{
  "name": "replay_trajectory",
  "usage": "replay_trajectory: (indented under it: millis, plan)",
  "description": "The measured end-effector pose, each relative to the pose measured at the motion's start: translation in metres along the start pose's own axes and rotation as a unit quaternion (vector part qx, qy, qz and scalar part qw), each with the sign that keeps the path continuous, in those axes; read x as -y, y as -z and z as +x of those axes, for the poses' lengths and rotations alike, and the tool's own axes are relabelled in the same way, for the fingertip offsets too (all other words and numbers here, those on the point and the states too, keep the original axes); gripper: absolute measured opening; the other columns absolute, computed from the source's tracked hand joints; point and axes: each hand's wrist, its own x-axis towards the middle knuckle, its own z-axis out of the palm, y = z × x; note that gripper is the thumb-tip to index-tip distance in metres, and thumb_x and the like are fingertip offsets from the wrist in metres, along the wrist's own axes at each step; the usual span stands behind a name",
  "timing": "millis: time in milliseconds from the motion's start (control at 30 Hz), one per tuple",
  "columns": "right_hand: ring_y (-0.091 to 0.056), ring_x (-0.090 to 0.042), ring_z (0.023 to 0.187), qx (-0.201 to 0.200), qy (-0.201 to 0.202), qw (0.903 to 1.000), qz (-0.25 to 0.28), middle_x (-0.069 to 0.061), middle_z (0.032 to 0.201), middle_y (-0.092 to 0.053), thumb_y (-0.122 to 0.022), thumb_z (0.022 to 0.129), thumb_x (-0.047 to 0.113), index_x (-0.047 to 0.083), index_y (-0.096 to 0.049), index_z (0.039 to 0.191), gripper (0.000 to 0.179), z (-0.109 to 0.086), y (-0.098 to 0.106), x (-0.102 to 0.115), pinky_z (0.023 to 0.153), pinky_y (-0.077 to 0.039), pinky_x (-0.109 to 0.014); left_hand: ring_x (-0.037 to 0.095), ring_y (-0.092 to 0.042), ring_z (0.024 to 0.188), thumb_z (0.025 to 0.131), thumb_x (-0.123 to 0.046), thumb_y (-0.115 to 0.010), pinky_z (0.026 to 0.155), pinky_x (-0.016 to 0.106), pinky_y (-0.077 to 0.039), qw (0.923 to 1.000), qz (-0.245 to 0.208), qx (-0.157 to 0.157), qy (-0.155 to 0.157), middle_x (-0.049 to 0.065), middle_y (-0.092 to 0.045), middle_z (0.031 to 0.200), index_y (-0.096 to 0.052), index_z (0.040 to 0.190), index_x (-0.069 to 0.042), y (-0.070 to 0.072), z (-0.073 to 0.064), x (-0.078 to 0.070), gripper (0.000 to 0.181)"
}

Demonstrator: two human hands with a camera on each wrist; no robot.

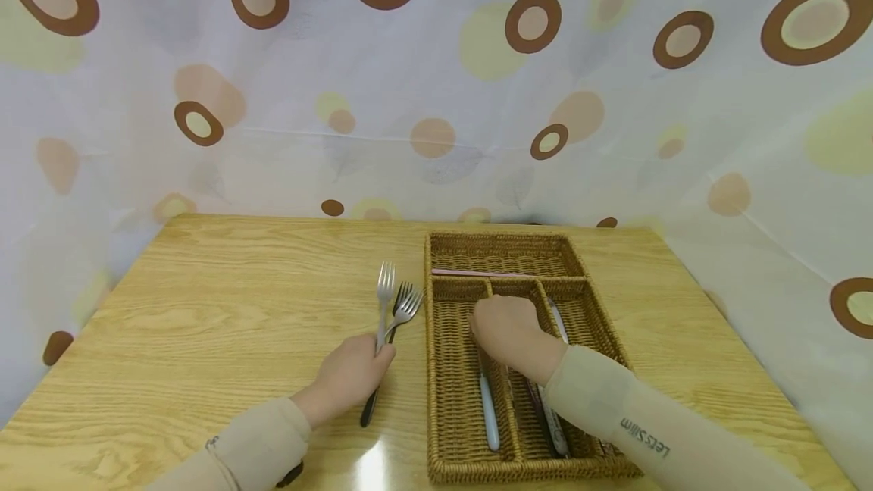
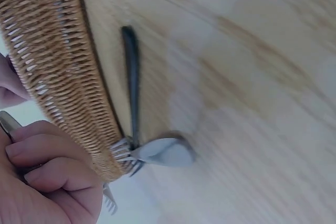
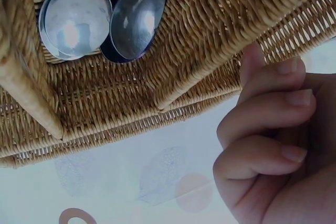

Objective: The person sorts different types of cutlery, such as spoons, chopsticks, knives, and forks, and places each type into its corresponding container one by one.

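Note:
My left hand [image 1: 351,370] grips a silver fork [image 1: 386,279], tines pointing away from me. Close by on the table, a second silver fork [image 1: 408,308] lies across a black-handled fork [image 2: 131,77]. My right hand [image 1: 510,330] reaches into the woven tray [image 1: 477,470], over the divider between its left and middle compartments. Its curled fingers [image 3: 262,124] hold the far end of a light-blue-handled utensil [image 1: 489,415] in the left compartment, whose head is hidden by the hand. Silver spoons [image 3: 79,19] lie in the middle compartment.
In the right compartment is a knife [image 1: 558,320]. A thin pink stick [image 1: 477,273] lies in the tray's back compartment. Something dark [image 1: 289,474] shows beside the left sleeve. A patterned sheet [image 1: 430,82] hangs behind the wooden table [image 1: 239,286].

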Motion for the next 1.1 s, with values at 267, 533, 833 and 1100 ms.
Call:
replay_trajectory:
  millis: [267, 533, 833, 1100]
  plan:
    - [-0.005, -0.006, 0.037, -0.013, -0.009, 0.9984, 0.055, 0.005, 0.037, -0.012, -0.051, 0.096, 0.027, 0.017, -0.026, 0.043, 0.059, 0.004, 0.002, -0.003, 0.037, -0.010, -0.023, 0.010, -0.028, 0.042, 0.092, -0.019, -0.038, 0.040, 0.022, -0.022, 0.9988, -0.046, 0.004, -0.015, -0.004, -0.037, 0.049, -0.043, 0.066, -0.013, 0.002, -0.005, -0.012, 0.028]
    - [-0.006, -0.007, 0.035, -0.027, -0.010, 0.9972, 0.069, 0.005, 0.036, -0.012, -0.048, 0.096, 0.035, 0.017, -0.026, 0.041, 0.062, 0.004, 0.003, 0.000, 0.036, -0.010, -0.022, 0.010, -0.028, 0.041, 0.092, -0.018, -0.036, 0.039, 0.022, -0.022, 0.9972, -0.063, 0.020, -0.034, -0.003, -0.040, 0.050, -0.045, 0.068, -0.011, 0.001, -0.010, -0.021, 0.026]
    - [-0.011, -0.007, 0.034, -0.014, -0.026, 0.9892, 0.144, 0.006, 0.037, -0.018, -0.039, 0.096, 0.049, 0.017, -0.029, 0.044, 0.063, 0.007, 0.010, 0.007, 0.036, -0.010, -0.022, 0.009, -0.031, 0.042, 0.093, -0.018, -0.035, 0.038, 0.020, -0.025, 0.9955, -0.048, 0.030, -0.077, -0.004, -0.044, 0.051, -0.046, 0.070, -0.011, -0.006, -0.015, -0.034, 0.026]
    - [-0.020, -0.009, 0.035, -0.002, -0.041, 0.9811, 0.189, 0.006, 0.040, -0.024, -0.037, 0.094, 0.056, 0.017, -0.032, 0.047, 0.062, 0.007, 0.012, 0.007, 0.036, -0.014, -0.022, 0.008, -0.033, 0.043, 0.093, -0.017, -0.036, 0.038, 0.018, -0.025, 0.9947, -0.033, 0.028, -0.093, -0.003, -0.046, 0.054, -0.046, 0.071, -0.009, -0.007, -0.019, -0.041, 0.025]
